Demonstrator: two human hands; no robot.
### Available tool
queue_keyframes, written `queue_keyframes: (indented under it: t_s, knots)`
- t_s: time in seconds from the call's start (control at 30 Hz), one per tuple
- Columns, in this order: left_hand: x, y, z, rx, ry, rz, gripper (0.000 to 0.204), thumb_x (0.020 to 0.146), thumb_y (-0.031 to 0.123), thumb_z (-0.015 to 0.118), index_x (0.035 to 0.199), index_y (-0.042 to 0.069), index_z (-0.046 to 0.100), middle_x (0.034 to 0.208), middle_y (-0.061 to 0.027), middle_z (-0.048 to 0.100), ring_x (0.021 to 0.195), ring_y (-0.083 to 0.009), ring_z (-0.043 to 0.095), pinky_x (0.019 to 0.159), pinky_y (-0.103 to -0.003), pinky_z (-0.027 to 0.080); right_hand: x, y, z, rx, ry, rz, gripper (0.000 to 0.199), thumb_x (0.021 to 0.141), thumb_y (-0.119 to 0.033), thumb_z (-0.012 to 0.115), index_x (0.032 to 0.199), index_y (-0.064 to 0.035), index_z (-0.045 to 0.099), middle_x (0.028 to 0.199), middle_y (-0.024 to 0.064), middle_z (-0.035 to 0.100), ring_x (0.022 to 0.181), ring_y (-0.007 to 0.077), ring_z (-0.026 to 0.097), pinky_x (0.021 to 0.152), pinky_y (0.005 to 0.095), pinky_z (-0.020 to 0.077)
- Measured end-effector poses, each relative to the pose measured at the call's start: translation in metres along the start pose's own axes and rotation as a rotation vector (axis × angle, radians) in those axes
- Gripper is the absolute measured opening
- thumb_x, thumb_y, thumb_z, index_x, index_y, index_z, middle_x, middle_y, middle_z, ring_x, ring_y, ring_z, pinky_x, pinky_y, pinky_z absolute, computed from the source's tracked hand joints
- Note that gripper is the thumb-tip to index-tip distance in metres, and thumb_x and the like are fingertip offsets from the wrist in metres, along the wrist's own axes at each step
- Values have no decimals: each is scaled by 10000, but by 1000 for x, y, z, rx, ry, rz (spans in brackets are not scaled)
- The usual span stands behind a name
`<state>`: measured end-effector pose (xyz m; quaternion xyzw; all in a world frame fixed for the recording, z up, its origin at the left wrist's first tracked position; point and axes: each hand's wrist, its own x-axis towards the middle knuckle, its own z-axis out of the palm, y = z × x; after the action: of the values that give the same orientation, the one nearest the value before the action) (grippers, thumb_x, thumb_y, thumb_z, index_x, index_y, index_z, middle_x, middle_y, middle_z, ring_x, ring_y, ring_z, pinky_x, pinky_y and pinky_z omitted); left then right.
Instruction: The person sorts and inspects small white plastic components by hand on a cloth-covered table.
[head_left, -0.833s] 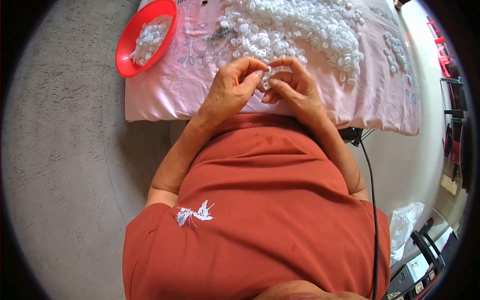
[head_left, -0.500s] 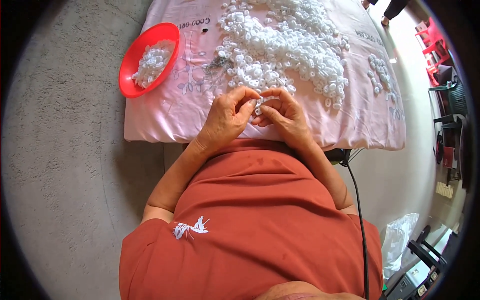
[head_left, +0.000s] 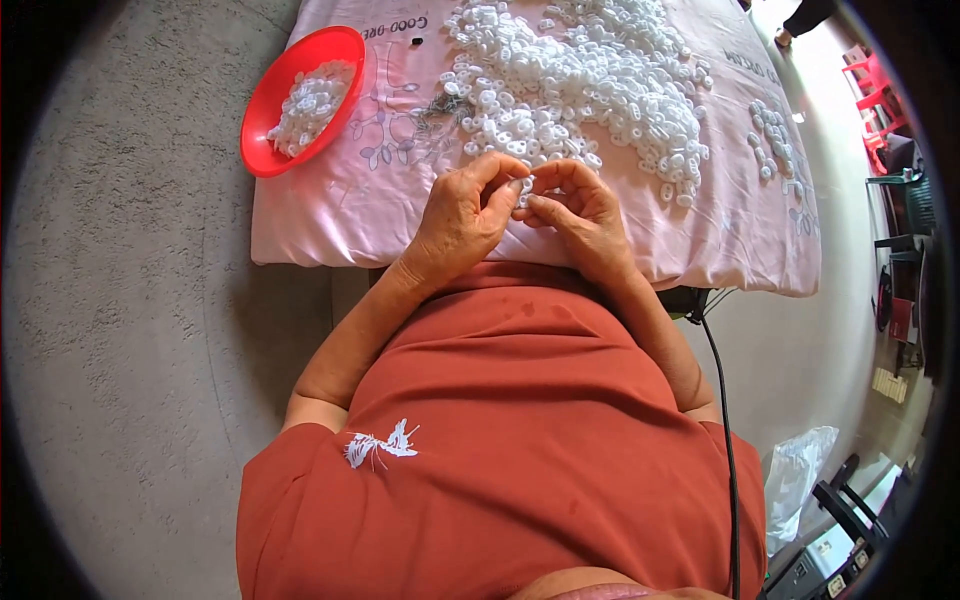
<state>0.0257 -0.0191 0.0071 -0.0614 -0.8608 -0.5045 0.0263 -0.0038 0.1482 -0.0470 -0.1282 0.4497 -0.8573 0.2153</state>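
Note:
Above the near edge of the cloth-covered table, my left hand and my right hand meet at their fingertips. Both pinch a small white oval plastic piece with holes, partly covered by the fingers. Whether it is one piece or two joined cannot be made out. Just beyond the fingers spreads a large heap of similar white plastic pieces. At the heap's left lies a small bunch of thin grey, wire-like bits.
A red bowl of whitish pieces stands at the table's left edge. A small black object lies near it on the pink cloth. Greyish pieces sit at right. A black cable hangs along my right side.
My fingertips have shifted slightly around the white piece, which shows more clearly between them. The whole view has tilted a little. At the top right, another person's legs have moved partly out of sight.

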Motion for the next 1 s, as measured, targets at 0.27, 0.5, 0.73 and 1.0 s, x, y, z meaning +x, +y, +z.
queue_keyframes:
  t_s: [0.27,0.5,0.73,1.0]
  knots:
    - [-2,-7,3,-82,49,32,142,889,29,561,1020,17,614,730,-81,626,619,-102,580,577,-270,475,-1,-4,2,-48,36,7,299,857,54,620,1138,-5,538,964,63,603,862,170,660,741,250,540]
    - [-3,-6,3,-104,50,31,137,893,11,562,1020,16,612,742,-66,631,635,-91,581,581,-257,475,-2,-3,2,-52,34,-34,300,837,54,650,1117,-9,560,959,58,629,862,143,647,763,245,528]
    - [-1,-1,2,-84,68,74,150,889,-2,556,1026,15,613,727,-62,625,637,-91,584,580,-253,472,0,-1,2,0,68,-81,314,825,77,650,1114,-4,557,963,59,630,898,130,629,807,254,531]
    - [-3,-5,5,-57,76,48,156,889,6,552,1032,17,613,736,-81,626,632,-112,597,581,-264,475,0,0,3,-11,71,-86,342,825,90,641,1137,-3,536,969,68,616,903,127,618,833,255,528]
